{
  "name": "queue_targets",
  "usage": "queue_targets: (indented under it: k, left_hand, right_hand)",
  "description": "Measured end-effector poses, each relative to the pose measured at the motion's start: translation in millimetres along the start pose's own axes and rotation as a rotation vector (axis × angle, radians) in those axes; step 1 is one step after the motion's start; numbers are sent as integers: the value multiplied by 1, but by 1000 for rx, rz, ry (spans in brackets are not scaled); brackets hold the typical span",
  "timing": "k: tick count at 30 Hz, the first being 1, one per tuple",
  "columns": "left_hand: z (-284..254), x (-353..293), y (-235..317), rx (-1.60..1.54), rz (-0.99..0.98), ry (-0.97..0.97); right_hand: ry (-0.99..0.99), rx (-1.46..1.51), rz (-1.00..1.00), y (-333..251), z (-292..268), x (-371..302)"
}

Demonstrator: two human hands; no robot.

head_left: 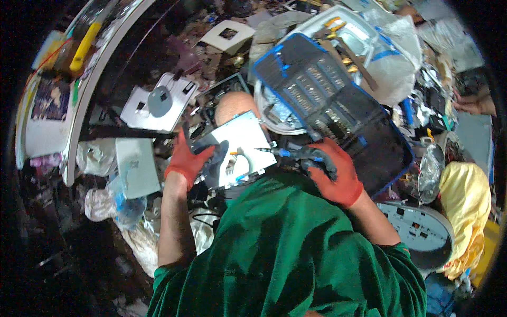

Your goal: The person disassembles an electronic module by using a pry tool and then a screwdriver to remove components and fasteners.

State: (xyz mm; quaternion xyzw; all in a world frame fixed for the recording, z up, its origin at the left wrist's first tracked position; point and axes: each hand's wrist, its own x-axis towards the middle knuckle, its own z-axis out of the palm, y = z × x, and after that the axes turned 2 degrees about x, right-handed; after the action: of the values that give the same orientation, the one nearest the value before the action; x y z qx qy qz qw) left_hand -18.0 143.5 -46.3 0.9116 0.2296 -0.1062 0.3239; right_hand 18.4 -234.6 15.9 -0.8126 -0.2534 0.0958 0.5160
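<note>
A white flat panel (248,140), perhaps the casing of some device, lies tilted across my lap against a bare knee (235,108). My left hand (186,161), in a red glove, is at the panel's left side with thumb and forefinger spread apart; a dark patch lies between it and the white face. A screwdriver with a black and blue handle (298,153) is gripped in my gloved right hand (338,174). Its thin shaft points left over the panel's right part; whether the tip touches cannot be made out.
An unfolded dark tool case (338,100) with blue edging and rows of bits lies to the right. Behind it stands a white tub (364,31). White covers (158,103) and scrap lie at left. Another person's hand (475,104) shows at far right, above a yellow bag (465,206).
</note>
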Motion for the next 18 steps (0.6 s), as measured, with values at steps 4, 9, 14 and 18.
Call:
queue_targets:
  k: [4, 9, 14, 18]
  left_hand:
    - [12, -18, -10, -221, 182, 5]
    - [6, -43, 26, -740, 59, 19]
    - [6, -51, 28, -687, 105, 103]
    - [8, -62, 28, -653, 96, 166]
  right_hand:
    - [58, 71, -66, 1, 19, 6]
    - [-85, 35, -128, -23, 33, 34]
    - [-92, -94, -283, -36, 52, 50]
    - [-119, -61, -281, -42, 60, 53]
